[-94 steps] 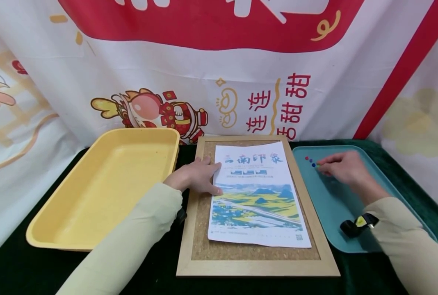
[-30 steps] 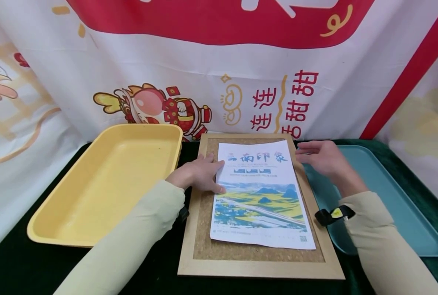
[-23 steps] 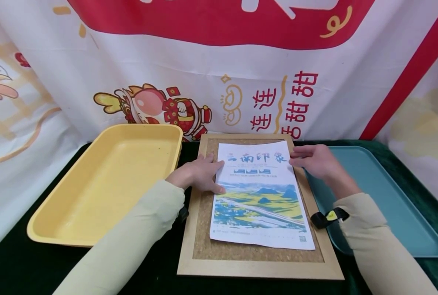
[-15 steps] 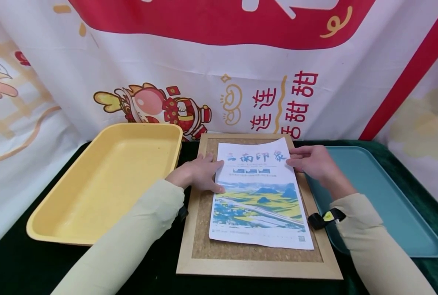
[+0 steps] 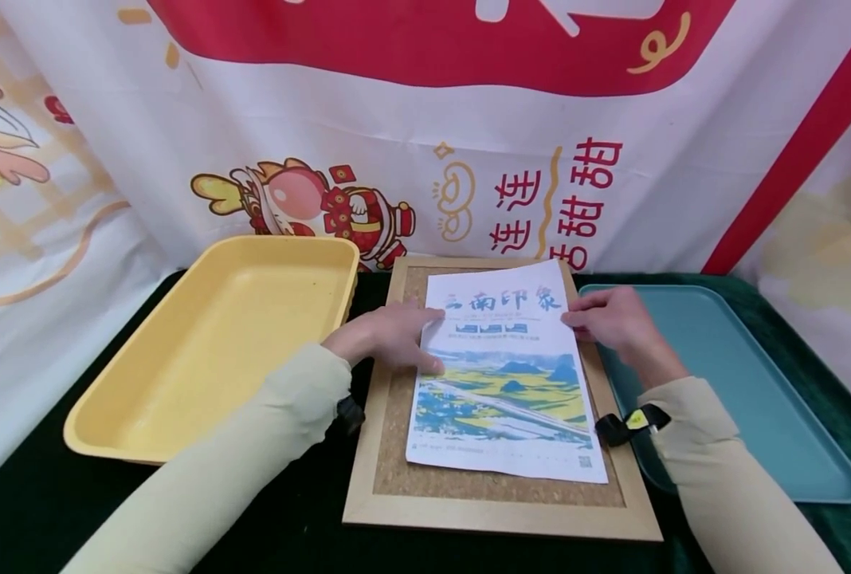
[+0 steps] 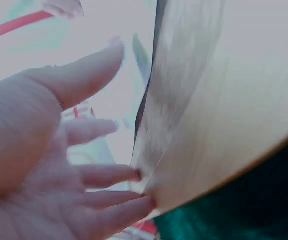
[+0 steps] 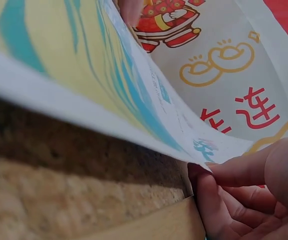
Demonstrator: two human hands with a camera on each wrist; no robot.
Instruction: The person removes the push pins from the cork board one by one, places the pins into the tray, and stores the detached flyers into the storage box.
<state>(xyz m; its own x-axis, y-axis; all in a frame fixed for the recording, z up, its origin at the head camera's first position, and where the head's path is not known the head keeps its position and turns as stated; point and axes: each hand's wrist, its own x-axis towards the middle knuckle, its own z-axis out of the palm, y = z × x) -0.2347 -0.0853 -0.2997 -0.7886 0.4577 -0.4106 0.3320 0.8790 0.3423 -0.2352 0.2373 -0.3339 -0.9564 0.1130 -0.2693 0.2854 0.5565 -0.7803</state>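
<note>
A printed poster sheet (image 5: pixel 504 414) with a landscape picture lies on a wood-framed cork board (image 5: pixel 504 494). My left hand (image 5: pixel 390 335) rests at the poster's left edge, thumb and forefinger on the paper. The left wrist view shows its fingers (image 6: pixel 98 177) extended beside the wooden frame. On the other side, my right hand (image 5: pixel 615 319) pinches the poster's right edge near the top. In the right wrist view the paper bows up off the cork (image 7: pixel 83 185) by the thumb (image 7: pixel 244 167). Whether anything small sits between those fingertips I cannot tell.
A yellow tray (image 5: pixel 210 351) stands left of the board and a teal tray (image 5: pixel 741 399) right of it. Dark green cloth (image 5: pixel 275 510) covers the table. Behind hangs a printed white and red backdrop (image 5: pixel 368 119). A black wrist device (image 5: pixel 629 424) overhangs the board's right side.
My right hand has moved left from small coloured pieces in the teal tray to the poster and has taken its right edge. The poster's upper right corner has lifted. My left hand stays there.
</note>
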